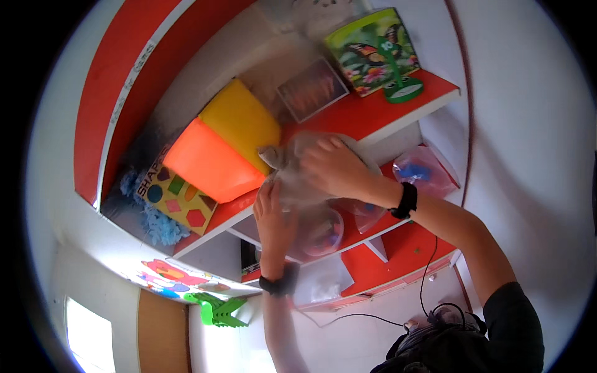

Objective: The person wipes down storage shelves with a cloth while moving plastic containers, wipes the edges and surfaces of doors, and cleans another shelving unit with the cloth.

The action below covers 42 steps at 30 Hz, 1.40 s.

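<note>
A grey, blurred soft thing, perhaps a stuffed toy or a cloth (303, 186), is between my hands in front of the red shelf. My right hand (333, 168) lies on its upper side with the fingers bent; whether they grip it is unclear. At its lower left edge is my left hand (275, 214), fingers pointing up, close to the orange block (214, 161). A yellow block (240, 123) stands against the orange one. Both wrists wear black bands. Part of the grey thing is hidden under my right hand.
A shapes board (177, 198) leans at the left by blue fluffy material (163, 226). A framed picture (313, 90), a butterfly picture (373, 51) and a green number stand (403, 91) are on the shelf. Below are a clear container (326, 235) and a plastic bag with blue contents (424, 170).
</note>
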### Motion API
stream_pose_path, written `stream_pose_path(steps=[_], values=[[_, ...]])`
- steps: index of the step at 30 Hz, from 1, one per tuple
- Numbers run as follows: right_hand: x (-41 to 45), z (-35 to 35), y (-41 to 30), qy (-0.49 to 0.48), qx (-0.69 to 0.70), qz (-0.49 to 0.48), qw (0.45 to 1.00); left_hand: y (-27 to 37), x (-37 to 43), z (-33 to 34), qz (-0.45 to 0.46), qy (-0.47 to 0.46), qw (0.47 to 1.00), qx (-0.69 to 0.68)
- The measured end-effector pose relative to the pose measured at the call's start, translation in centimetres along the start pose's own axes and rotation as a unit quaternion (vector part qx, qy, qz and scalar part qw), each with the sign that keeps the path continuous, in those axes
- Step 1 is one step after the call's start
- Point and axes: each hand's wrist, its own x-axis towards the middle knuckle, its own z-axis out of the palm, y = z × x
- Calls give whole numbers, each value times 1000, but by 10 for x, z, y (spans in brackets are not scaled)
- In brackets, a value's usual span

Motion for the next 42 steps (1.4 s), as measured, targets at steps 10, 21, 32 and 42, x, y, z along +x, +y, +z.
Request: stream_pose_path(steps=[10, 21, 32, 42], values=[[-8, -35, 66, -92, -139, 104, 981, 59, 84, 41, 45, -137, 980, -134], [-26, -46, 54, -47, -168, 68, 982, 69, 69, 49, 72, -13, 996, -43], [-46, -70, 48, 45, -68, 44, 996, 74, 49, 30, 111, 64, 983, -133], [6, -37, 90, -240, -154, 17, 958, 48, 116, 56, 243, -18, 967, 77]])
